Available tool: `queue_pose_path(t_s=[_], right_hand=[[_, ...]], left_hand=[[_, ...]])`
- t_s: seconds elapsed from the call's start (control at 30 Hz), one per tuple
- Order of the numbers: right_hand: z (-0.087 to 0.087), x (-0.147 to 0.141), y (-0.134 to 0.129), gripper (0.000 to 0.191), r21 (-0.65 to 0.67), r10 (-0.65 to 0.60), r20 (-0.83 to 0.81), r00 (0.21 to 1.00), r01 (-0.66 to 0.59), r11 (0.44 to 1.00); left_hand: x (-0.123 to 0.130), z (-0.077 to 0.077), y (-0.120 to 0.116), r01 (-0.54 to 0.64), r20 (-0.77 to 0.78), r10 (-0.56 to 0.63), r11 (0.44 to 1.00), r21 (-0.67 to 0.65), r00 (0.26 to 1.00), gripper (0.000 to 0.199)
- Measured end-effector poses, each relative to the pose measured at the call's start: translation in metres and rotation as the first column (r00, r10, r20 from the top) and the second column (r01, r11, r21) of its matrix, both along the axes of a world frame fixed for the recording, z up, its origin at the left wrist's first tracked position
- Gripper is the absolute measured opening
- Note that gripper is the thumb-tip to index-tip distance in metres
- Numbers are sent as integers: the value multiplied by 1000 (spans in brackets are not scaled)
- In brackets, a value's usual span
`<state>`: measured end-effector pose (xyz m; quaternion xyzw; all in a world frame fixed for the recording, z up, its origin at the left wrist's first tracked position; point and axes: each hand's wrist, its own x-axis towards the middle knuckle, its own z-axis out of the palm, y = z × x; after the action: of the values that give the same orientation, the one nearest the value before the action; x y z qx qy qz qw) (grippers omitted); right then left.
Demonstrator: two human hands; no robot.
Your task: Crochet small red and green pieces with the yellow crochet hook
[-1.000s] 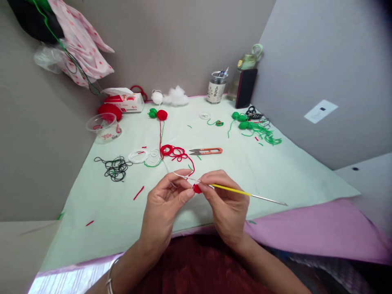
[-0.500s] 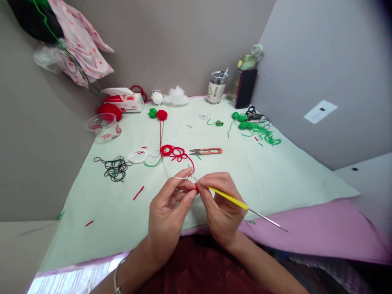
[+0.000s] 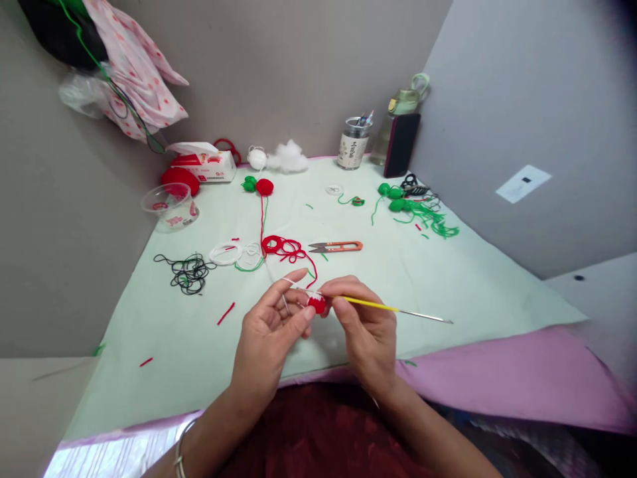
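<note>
Between thumb and fingers, my left hand (image 3: 271, 332) pinches a small red and white crocheted piece (image 3: 316, 304). White yarn (image 3: 285, 303) runs over its raised index finger. My right hand (image 3: 365, 332) grips a crochet hook with a yellow handle (image 3: 371, 303); the hook's near end reaches the white top edge of the piece, and its other metal end points right. Just beyond the hands lie looped red yarn (image 3: 291, 250) and orange-handled thread snips (image 3: 343, 247).
Black yarn (image 3: 188, 272) and a white yarn coil (image 3: 225, 253) lie left. Behind are a clear tub (image 3: 172, 209), a tissue box (image 3: 216, 166), a red ball (image 3: 265, 187) and white stuffing (image 3: 288, 158). Right are green pieces (image 3: 397, 204), a pen cup (image 3: 353, 146) and a phone (image 3: 402, 145).
The hook has swung closer to level, its far end moving up and left. The crocheted piece has turned, showing more of its red body and white edge.
</note>
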<state>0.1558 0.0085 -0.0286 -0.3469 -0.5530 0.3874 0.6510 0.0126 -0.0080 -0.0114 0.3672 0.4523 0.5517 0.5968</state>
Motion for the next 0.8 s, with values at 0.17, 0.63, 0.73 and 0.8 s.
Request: queue_pose_path(t_s=[0.17, 0.63, 0.73, 0.8], right_hand=[[-1, 6, 4, 15, -26, 67, -38, 997, -68, 997], [1, 19, 1, 20, -59, 219, -122, 968, -227, 972], [2, 22, -4, 22, 32, 169, 8, 986, -169, 985], [4, 22, -6, 24, 99, 136, 77, 988, -143, 985]], left_hand=[[-4, 4, 0, 50, 3, -50, 999, -18, 999, 49], [-8, 10, 0, 79, 35, -79, 997, 8, 996, 29], [-9, 10, -1, 82, 19, -82, 997, 14, 996, 28], [-8, 10, -1, 80, 8, -80, 997, 16, 997, 27]])
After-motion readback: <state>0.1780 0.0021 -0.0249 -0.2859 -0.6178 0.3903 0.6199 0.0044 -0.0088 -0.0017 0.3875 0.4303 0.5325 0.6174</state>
